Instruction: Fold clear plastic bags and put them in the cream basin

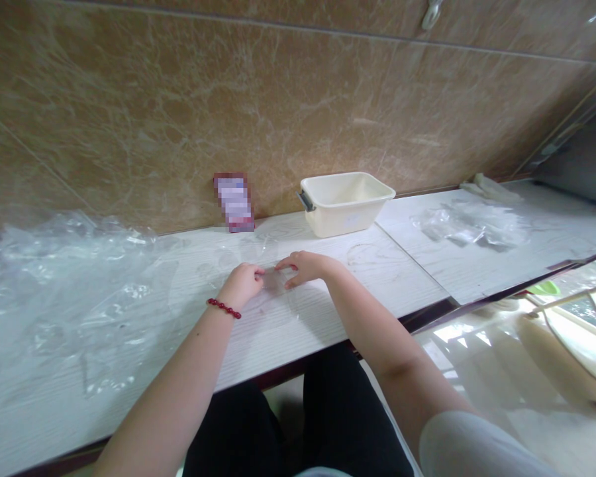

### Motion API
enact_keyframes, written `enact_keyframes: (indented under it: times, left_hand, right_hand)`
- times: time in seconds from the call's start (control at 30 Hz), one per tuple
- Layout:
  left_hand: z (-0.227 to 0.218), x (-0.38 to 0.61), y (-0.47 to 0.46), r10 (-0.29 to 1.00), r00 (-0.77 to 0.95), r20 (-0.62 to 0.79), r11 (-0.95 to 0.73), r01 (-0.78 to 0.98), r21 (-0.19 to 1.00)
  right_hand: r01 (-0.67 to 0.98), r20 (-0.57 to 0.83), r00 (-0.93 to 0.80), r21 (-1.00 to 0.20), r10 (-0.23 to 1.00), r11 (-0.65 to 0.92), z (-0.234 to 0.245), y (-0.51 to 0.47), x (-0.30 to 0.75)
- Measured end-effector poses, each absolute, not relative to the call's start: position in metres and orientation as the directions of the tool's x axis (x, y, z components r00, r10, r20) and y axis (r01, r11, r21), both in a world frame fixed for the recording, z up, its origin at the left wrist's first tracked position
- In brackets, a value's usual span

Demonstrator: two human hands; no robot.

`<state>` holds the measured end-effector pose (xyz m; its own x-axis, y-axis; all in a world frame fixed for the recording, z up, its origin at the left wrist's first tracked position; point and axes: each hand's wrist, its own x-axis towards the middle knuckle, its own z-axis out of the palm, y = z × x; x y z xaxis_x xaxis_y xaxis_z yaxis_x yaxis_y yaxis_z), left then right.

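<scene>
Both my hands rest on a white wood-grain table [402,278] against a brown marble wall. My left hand [242,283], with a red bead bracelet at the wrist, has its fingers curled down onto a small clear plastic piece [274,281]. My right hand [305,266] pinches the other side of the same clear piece, fingers bent. The piece lies flat on the table between the two hands. More clear film lies under and around it, hard to make out.
A heap of clear plastic bags [64,278] covers the table's left side. A cream plastic tub [345,202] stands by the wall, a small red-edged packet [234,202] to its left. More clear plastic [469,225] lies at right. A glossy floor shows beyond the table's edge.
</scene>
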<state>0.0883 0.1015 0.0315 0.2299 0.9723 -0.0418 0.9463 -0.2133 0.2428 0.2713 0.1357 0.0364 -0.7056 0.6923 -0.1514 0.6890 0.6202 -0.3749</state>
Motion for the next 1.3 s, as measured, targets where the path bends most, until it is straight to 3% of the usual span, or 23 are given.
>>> enact_keyframes:
  times: [0.27,0.43,0.53,0.63,0.73,0.93,1.3]
  left_hand:
    - [0.030,0.087,0.103,0.968,0.247,-0.048,-0.230,0.945,0.235]
    - [0.030,0.087,0.099,0.972,0.236,0.015,-0.236,0.958,0.163]
    - [0.029,0.089,0.093,0.938,0.342,0.059,-0.347,0.931,0.110]
    - [0.027,0.093,0.088,0.851,0.520,-0.073,-0.508,0.851,0.132]
    - [0.026,0.094,0.086,0.790,0.578,-0.205,-0.556,0.816,0.160]
    - [0.030,0.082,0.087,0.789,0.506,-0.350,-0.467,0.863,0.194]
    - [0.040,0.059,0.092,0.844,0.342,-0.414,-0.292,0.939,0.180]
  right_hand:
    - [0.707,-0.171,-0.689,-0.372,0.705,0.601,0.038,0.136,0.271]
    - [0.710,-0.180,-0.683,-0.393,0.708,0.585,0.037,0.136,0.271]
    - [0.700,-0.171,-0.691,-0.401,0.702,0.591,0.037,0.136,0.271]
    - [0.704,-0.174,-0.688,-0.397,0.705,0.589,0.038,0.135,0.271]
    - [0.717,-0.181,-0.676,-0.387,0.715,0.580,0.039,0.135,0.271]
    - [0.752,-0.226,-0.644,-0.362,0.731,0.550,0.039,0.136,0.273]
    - [0.818,-0.306,-0.567,-0.313,0.765,0.482,0.041,0.135,0.274]
